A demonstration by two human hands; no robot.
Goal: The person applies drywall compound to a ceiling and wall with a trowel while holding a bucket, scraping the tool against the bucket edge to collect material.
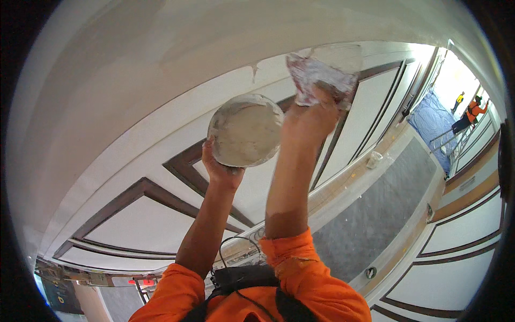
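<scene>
My left hand (220, 166) grips a round container (244, 131) of beige-grey compound by its side and bottom, holding it up in front of the white wall trim. Higher up and to the right, my right hand (312, 118) is closed on a wide flat scraper (322, 78), its blade smeared with pale compound and slightly blurred, against the upper edge of the trim. Above it is the smooth beige plastered surface (161, 64). Behind both hands are white panels (365, 107) with dark brown mouldings.
A grey floor runner (375, 214) runs along the corridor below, with a small pale container (374, 160) beside it. At the far right a person in orange (473, 112) is on a metal ladder (448, 140) near blue sheeting (429, 118); another person in yellow (458, 101) stands beyond.
</scene>
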